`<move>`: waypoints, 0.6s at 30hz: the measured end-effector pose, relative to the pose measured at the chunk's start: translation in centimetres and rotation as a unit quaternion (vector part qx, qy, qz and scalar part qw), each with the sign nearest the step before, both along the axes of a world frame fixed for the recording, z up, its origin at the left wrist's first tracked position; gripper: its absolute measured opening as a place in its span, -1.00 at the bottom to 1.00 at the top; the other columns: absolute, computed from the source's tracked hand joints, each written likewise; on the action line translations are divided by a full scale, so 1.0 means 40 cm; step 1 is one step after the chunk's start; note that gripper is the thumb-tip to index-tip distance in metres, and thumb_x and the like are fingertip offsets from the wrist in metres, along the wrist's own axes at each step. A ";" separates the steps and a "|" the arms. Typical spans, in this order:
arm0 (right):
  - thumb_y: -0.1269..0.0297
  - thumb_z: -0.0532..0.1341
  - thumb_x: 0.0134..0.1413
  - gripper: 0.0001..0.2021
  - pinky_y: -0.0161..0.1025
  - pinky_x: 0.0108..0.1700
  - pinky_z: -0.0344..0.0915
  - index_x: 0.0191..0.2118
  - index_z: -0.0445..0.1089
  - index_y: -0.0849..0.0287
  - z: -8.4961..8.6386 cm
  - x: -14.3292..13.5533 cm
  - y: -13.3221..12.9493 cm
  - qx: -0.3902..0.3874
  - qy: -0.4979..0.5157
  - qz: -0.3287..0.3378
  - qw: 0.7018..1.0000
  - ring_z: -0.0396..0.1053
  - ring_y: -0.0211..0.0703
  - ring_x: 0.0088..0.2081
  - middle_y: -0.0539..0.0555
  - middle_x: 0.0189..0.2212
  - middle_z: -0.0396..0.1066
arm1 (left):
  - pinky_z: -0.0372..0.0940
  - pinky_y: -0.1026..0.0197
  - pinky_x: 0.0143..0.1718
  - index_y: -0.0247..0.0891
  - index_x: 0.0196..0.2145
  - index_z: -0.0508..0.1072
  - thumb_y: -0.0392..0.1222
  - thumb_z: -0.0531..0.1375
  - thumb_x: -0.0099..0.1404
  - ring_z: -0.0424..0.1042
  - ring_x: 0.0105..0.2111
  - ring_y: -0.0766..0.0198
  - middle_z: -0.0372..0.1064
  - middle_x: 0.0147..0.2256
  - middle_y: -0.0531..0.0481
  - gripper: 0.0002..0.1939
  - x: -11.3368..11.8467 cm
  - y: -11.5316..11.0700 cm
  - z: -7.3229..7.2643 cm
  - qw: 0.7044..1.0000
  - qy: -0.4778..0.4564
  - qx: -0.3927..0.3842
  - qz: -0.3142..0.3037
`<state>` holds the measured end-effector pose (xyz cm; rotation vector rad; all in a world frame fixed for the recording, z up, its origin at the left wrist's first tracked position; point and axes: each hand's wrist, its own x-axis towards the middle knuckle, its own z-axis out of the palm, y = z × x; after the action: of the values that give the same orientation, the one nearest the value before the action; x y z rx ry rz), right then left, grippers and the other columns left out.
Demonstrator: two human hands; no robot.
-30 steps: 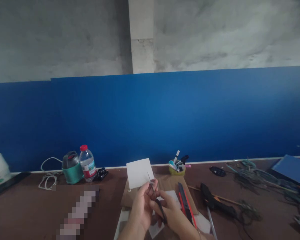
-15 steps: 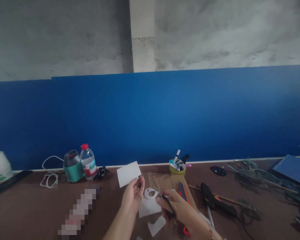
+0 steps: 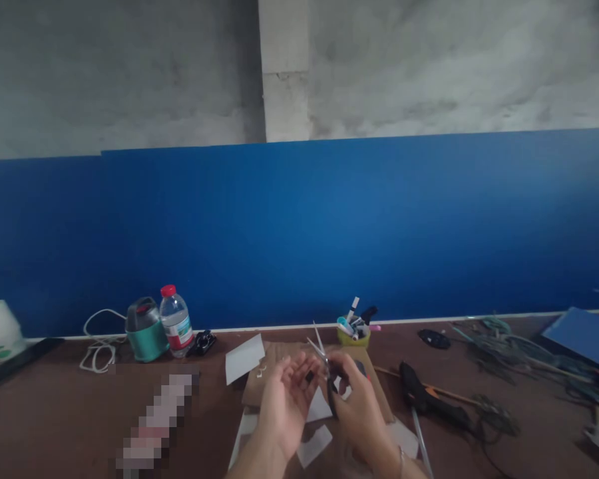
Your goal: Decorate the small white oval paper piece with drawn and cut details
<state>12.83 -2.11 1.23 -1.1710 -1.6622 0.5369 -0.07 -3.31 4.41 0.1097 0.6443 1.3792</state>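
My right hand [image 3: 357,396] grips a pair of scissors [image 3: 322,352] by its dark handles, the blades parted and pointing up and away. Close beside it, my left hand [image 3: 290,398] is turned palm up with its fingers apart and half curled. A dark spot shows at its fingertips, too small to make out. Under the hands lie a sheet of brown cardboard [image 3: 253,392] and white paper scraps [image 3: 314,446]. Beyond my left hand, a white paper card [image 3: 244,359] rests at the cardboard's far left corner. My right hand partly hides a cutter knife [image 3: 360,368].
A small yellow-green holder [image 3: 355,338] with markers stands at the back. To the right lie a black glue gun [image 3: 432,402], tangled wires [image 3: 514,359] and a blue folder [image 3: 586,342]. At left are a water bottle [image 3: 176,322], a green-and-grey container [image 3: 147,336] and a white cable [image 3: 97,349].
Both hands have come closer together, with the left moving right and the scissors now tilted upward, blades apart. The white card has shifted left and turned, away from my left fingers.
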 end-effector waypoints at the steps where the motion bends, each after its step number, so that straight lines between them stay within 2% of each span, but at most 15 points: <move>1: 0.46 0.09 -0.17 -0.67 -0.34 -0.41 0.19 -0.17 0.32 0.18 -0.004 0.000 -0.002 0.011 -0.020 -0.004 1.000 0.30 -0.19 -0.40 0.06 -0.38 0.41 | 0.38 0.18 -0.28 -0.41 -0.39 0.40 -0.29 0.09 0.22 0.48 -0.33 0.16 0.44 -0.35 -0.23 -0.86 0.006 -0.003 -0.003 1.000 -0.002 0.007 -0.008; 4: 0.54 0.05 -0.26 -0.58 -0.32 -0.38 0.20 -0.16 0.32 0.16 -0.015 0.001 -0.003 0.032 -0.064 -0.016 0.997 0.30 -0.18 -0.38 0.05 -0.35 0.41 | 0.36 0.20 -0.27 -0.37 -0.44 0.40 -0.28 0.10 0.21 0.46 -0.37 0.19 0.43 -0.41 -0.16 -0.86 0.017 -0.009 -0.010 0.999 0.001 0.042 -0.024; 7: 0.56 0.04 -0.30 -0.57 -0.31 -0.33 0.21 -0.20 0.33 0.15 -0.018 0.000 -0.003 0.048 -0.083 -0.006 0.995 0.30 -0.18 -0.36 0.04 -0.35 0.40 | 0.34 0.17 -0.25 -0.36 -0.44 0.41 -0.27 0.10 0.20 0.45 -0.38 0.19 0.43 -0.42 -0.14 -0.87 0.021 -0.013 -0.009 0.998 0.008 0.053 -0.031; 13: 0.56 0.04 -0.25 -0.63 -0.34 -0.39 0.18 -0.23 0.32 0.16 0.000 0.001 -0.006 0.016 -0.056 0.012 0.998 0.29 -0.21 -0.43 -0.01 -0.46 0.37 | 0.28 0.19 -0.17 -0.33 -0.38 0.42 -0.30 0.21 0.10 0.44 -0.32 0.22 0.45 -0.35 -0.10 -0.92 0.022 -0.011 -0.018 0.996 0.048 0.064 -0.043; 15: 0.54 0.06 -0.22 -0.65 -0.34 -0.40 0.18 -0.22 0.31 0.16 0.004 0.003 -0.007 0.015 -0.033 0.010 0.999 0.30 -0.21 -0.43 0.00 -0.45 0.38 | 0.26 0.24 -0.24 -0.31 -0.40 0.42 -0.31 0.26 0.03 0.43 -0.34 0.25 0.45 -0.39 -0.06 -0.88 0.019 -0.009 -0.028 0.989 0.114 0.080 -0.040; 18: 0.51 0.09 -0.19 -0.71 -0.31 -0.38 0.19 -0.25 0.31 0.14 0.004 0.007 -0.009 0.040 -0.014 0.003 0.999 0.29 -0.18 -0.42 0.03 -0.43 0.38 | 0.16 0.33 -0.48 -0.31 -0.48 0.41 -0.22 0.27 0.00 0.33 -0.52 0.37 0.37 -0.51 0.04 -0.87 0.017 -0.009 -0.039 0.973 0.217 0.049 -0.056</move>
<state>13.09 -2.49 1.38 -1.1207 -1.6955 0.4556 0.62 -3.67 2.85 0.5312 0.9176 1.2858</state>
